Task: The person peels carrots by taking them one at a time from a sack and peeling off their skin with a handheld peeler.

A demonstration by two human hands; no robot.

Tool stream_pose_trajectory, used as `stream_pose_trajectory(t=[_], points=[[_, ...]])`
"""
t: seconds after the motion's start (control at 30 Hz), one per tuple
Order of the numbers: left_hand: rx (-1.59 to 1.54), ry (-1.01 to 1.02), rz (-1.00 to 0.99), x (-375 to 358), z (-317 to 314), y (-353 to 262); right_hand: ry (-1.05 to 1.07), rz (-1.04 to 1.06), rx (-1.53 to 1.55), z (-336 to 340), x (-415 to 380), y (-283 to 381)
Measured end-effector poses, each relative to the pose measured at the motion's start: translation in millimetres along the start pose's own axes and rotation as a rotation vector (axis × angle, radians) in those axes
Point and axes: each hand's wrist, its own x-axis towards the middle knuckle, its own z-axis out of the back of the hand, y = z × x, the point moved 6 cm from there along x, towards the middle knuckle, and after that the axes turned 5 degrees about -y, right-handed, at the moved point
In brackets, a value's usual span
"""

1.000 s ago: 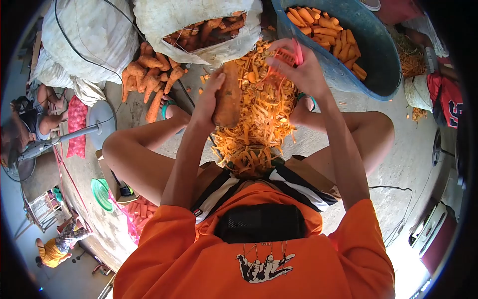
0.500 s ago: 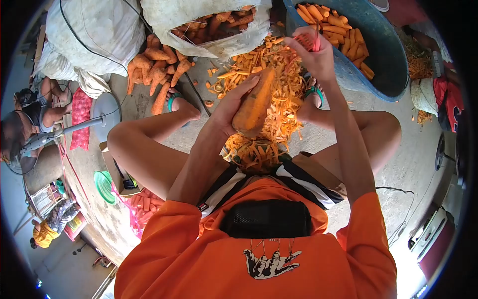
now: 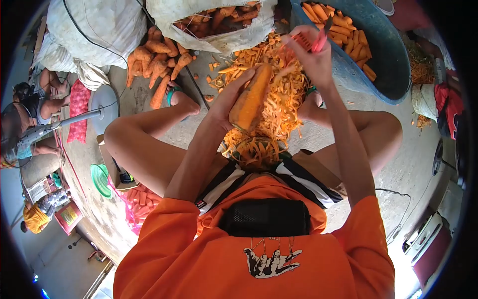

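My left hand (image 3: 232, 101) is wrapped round a thick carrot (image 3: 252, 98), which slants up and away over the peelings. Part of its side is bright orange, while darker skin shows on the rest. Up by the tub's rim, my right hand (image 3: 314, 56) grips a red peeler (image 3: 318, 42), apart from the carrot. A dark tip sticks out past its red handle, and the fingers hide some of it. Beneath both hands lies a long heap of orange peelings (image 3: 284, 107), reaching back to a container between my legs.
A blue tub (image 3: 386, 65) with peeled carrots (image 3: 354, 42) stands at upper right. An open white sack (image 3: 214, 37) of carrots and a pile of unpeeled carrots (image 3: 158, 62) are at upper left. A fan (image 3: 45, 130) stands left, near other people.
The carrot has turned slightly in my left hand and shifted a little to the left. My right hand, still on the peeler, has moved slightly left.
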Motion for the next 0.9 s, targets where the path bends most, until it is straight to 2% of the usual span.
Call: stream_pose_trajectory(t=[0.03, 0.1, 0.17, 0.2, 0.23, 0.27, 0.33, 0.37, 0.43, 0.47, 0.53, 0.57, 0.63, 0.73, 0.77, 0.8, 0.83, 0.9], points=[[-0.002, 0.005, -0.006, 2, 2, -1, 0.036, -0.097, 0.087, -15, -14, 12], [-0.144, 0.094, 0.057, 6, 6, -2, 0.223, 0.157, -0.14, -53, -46, 48], [-0.143, 0.103, 0.041, 4, -3, -5, 0.273, 0.23, -0.143, -52, -43, 29], [-0.152, 0.089, 0.045, 0, -4, -1, 0.23, 0.181, -0.152, -45, -39, 21], [-0.042, 0.189, 0.008, -5, -4, -5, 0.187, 0.132, -0.159, -38, -36, 14], [-0.044, 0.189, 0.003, -5, -2, -4, 0.193, 0.135, -0.159, -23, -20, 4], [0.009, 0.114, 0.002, -9, -5, -5, -0.068, 0.069, -0.091, 14, 10, -13], [0.012, 0.108, -0.002, -7, -4, -4, -0.066, 0.07, -0.083, 12, 3, -14], [-0.066, 0.056, -0.027, 2, 1, -4, 0.058, -0.155, 0.014, -18, -24, 10], [-0.064, 0.043, -0.031, 1, 2, -5, 0.063, -0.159, 0.025, -30, -32, 20], [-0.052, -0.011, 0.012, -3, 7, -8, 0.371, 0.606, -0.318, -71, -55, 64], [-0.012, 0.021, -0.027, -2, 11, -4, 0.356, 0.397, -0.348, -60, -52, 41], [0.026, -0.002, -0.054, -12, 9, -7, 0.097, 0.053, -0.017, -25, -19, -13], [-0.013, 0.018, -0.106, -4, 13, -11, -0.04, 0.075, -0.131, 9, 12, -14], [-0.053, 0.015, -0.055, -1, 19, -10, -0.012, 0.035, 0.018, 2, 0, -19], [-0.095, 0.011, -0.004, 0, 19, -9, -0.009, 0.036, 0.015, -17, -17, -1], [-0.096, 0.015, -0.007, -2, 12, -9, 0.144, 0.239, -0.101, -45, -37, 30], [-0.135, -0.085, 0.003, -9, 0, -9, 0.293, 0.446, -0.217, -60, -46, 42]])
